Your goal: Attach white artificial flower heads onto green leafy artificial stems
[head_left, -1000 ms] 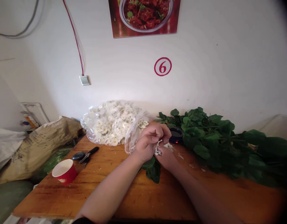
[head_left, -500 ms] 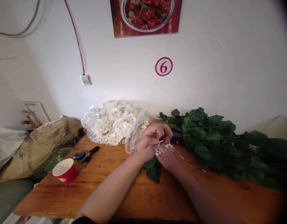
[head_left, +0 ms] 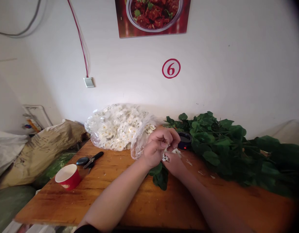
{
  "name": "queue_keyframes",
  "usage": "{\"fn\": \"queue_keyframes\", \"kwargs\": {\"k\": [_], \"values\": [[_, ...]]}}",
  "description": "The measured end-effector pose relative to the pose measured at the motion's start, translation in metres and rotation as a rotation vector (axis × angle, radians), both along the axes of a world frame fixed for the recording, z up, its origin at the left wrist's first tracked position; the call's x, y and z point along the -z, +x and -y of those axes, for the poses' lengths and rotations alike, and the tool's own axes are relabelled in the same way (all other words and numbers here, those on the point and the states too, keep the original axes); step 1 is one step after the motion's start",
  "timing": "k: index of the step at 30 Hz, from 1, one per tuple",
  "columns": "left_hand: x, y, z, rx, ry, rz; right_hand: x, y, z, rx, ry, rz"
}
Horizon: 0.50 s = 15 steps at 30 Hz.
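Note:
My left hand (head_left: 159,145) is raised over the middle of the table, its fingers curled and the thumb pressed to them; whatever it pinches is too small or hidden. Just behind and below it is my right hand (head_left: 173,161), closed and partly covered by the left. White petals (head_left: 166,157) show at the right hand. A green leafy sprig (head_left: 160,178) hangs beneath both hands, its stem running up to the right hand. Beyond them sits a dark round pot (head_left: 184,141) with a small red light.
A clear plastic bag of white flowers (head_left: 117,127) lies at the back. Piled green leaves (head_left: 212,139) cover the right side. On the left are a red paper cup (head_left: 68,177) and keys with a black fob (head_left: 89,161). Loose petal scraps lie on the wooden table (head_left: 130,207).
My hands stay almost in the same place, with only slight finger movement. The whole view has shifted very slightly.

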<state>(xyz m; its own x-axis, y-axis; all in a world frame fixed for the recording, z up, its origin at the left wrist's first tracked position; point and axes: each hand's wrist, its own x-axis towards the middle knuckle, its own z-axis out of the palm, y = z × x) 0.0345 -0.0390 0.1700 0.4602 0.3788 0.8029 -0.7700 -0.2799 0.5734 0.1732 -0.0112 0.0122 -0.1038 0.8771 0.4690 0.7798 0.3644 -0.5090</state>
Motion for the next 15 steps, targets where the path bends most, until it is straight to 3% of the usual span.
{"fn": "queue_keyframes", "kwargs": {"k": [10,15], "values": [[0.0010,-0.0008,0.0004,0.008,-0.039,-0.007,-0.0043,-0.0022,0.0011,-0.010,-0.012,-0.011],[0.0000,-0.0013,-0.0001,-0.071,-0.026,-0.053,-0.0058,-0.0027,0.0022,0.011,0.004,0.002]]}}
